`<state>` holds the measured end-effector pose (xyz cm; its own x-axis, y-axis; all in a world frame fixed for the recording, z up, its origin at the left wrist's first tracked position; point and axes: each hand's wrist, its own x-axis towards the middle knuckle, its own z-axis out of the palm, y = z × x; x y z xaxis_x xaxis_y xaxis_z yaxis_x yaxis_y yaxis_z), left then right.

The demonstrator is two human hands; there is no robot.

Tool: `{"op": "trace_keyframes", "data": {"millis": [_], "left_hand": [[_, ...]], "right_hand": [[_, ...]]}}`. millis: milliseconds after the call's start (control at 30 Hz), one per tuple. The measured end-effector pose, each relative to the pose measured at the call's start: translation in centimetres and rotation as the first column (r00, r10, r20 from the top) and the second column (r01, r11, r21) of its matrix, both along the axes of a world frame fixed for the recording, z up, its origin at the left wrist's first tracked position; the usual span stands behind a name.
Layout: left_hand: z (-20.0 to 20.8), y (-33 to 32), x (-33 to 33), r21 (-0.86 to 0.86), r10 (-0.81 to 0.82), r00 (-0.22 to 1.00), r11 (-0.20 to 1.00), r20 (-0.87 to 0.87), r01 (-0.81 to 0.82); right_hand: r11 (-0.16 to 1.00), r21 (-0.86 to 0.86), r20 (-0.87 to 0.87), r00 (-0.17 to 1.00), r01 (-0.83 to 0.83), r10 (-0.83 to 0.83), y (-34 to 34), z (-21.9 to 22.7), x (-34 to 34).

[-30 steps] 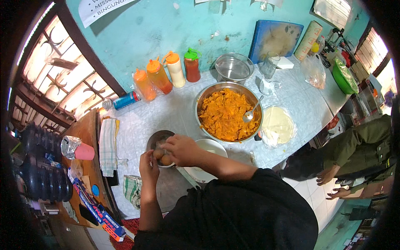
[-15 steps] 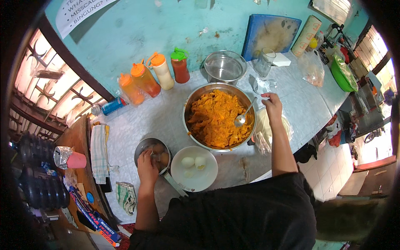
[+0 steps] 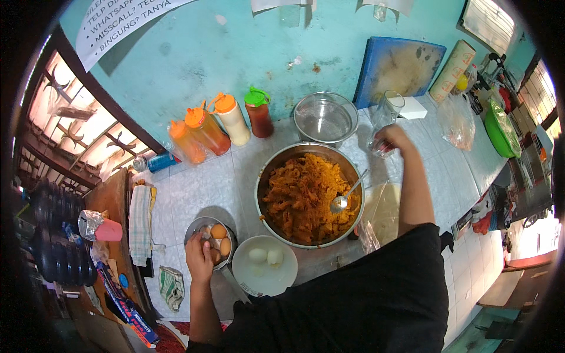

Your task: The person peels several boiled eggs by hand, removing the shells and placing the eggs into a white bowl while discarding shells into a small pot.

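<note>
My left hand [image 3: 199,259] is down at the left side of a metal saucepan [image 3: 233,230] of brown eggs [image 3: 218,231]. Its fingers curl over the pan's inside, and what they hold is hidden. Right beside the pan, a white bowl [image 3: 268,286] carries peeled white eggs [image 3: 257,255]. My right hand [image 3: 394,139] is stretched out beyond the large steel basin, over crumpled clear plastic [image 3: 376,147] near a glass mug [image 3: 391,106]; motion blurs its fingers. The basin [image 3: 259,206] is full of orange mash [image 3: 300,197], with a metal spoon [image 3: 339,203] resting in it.
Squeeze bottles [image 3: 259,115] stand along the wall at the back left. An empty steel bowl [image 3: 325,117] and a blue-edged cutting board [image 3: 400,65] are behind the basin. A plastic bag [image 3: 382,215] lies right of it; folded cloths [image 3: 141,223] lie at the left edge.
My right hand has moved away from me onto the crumpled plastic. My left hand has shifted toward the pan's near left side, showing more eggs. The view has tilted up.
</note>
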<state>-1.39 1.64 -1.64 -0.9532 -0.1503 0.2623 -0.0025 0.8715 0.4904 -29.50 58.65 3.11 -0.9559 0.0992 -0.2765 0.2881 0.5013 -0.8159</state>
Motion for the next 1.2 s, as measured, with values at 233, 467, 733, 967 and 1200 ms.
{"op": "trace_keyframes", "data": {"millis": [233,467,733,967,1200], "left_hand": [[0.4,0.9,-0.5,-0.039,0.026,1.0,0.999,0.014,-0.026],[0.7,1.0,-0.3,-0.096,0.057,0.995,0.994,0.083,-0.048],[0.7,1.0,-0.1,-0.063,0.054,0.995,0.997,0.09,-0.048],[0.7,1.4,-0.6,-0.086,0.051,0.995,0.995,0.087,-0.043],[0.6,1.0,0.6,-0.191,0.081,0.996,0.979,0.048,-0.07]], "right_hand": [[0.463,-0.871,-0.318,0.908,-0.165,-0.273,5.1,8.2,-1.5],[0.262,-0.965,-0.185,0.729,-0.009,-0.658,10.1,-1.5,-5.9],[0.166,-0.979,-0.053,0.633,0.12,-0.772,9.8,-5.6,-5.6],[0.021,-0.998,0.016,0.606,0.054,-0.796,11.7,-6.1,-6.6],[0.133,-0.925,0.118,0.602,0.356,-0.79,10.9,-8.2,-9.7]]}}
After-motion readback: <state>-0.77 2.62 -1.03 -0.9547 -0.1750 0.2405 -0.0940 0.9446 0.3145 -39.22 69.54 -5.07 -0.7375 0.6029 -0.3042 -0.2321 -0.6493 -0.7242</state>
